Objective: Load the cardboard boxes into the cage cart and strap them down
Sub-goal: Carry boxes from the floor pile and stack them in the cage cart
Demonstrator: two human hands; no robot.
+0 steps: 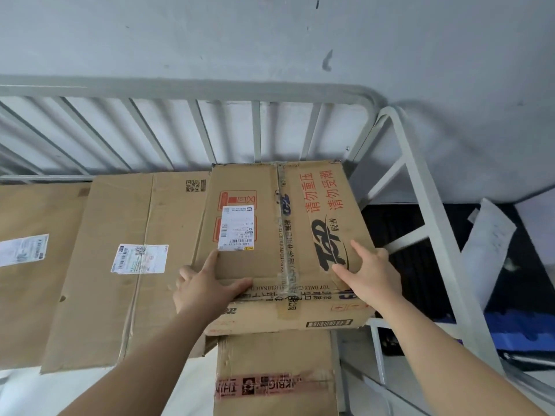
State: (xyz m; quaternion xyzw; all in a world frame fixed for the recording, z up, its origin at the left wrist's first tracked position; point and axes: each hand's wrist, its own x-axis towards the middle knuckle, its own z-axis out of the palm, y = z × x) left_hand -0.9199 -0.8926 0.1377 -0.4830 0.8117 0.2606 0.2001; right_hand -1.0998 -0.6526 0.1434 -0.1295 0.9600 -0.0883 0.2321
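Observation:
A taped cardboard box (264, 211) with red and black print and a white label sits at the right end of the cage cart (192, 88), on top of another box (276, 367) sealed with red-printed tape. My left hand (204, 286) presses on its near left corner, index finger on top and thumb along the front edge. My right hand (369, 274) lies over its near right corner, fingers straight on the top. Two more boxes stand to the left: a large one (120, 265) with a shipping label and one (30, 265) at the frame's left edge.
The cart's grey barred back rail stands against a grey wall (270, 34). A white tubular side frame (420, 205) closes the cart's right end. Beyond it lie a dark mat (420, 265), a pale sheet (486, 247) and something blue (522, 328).

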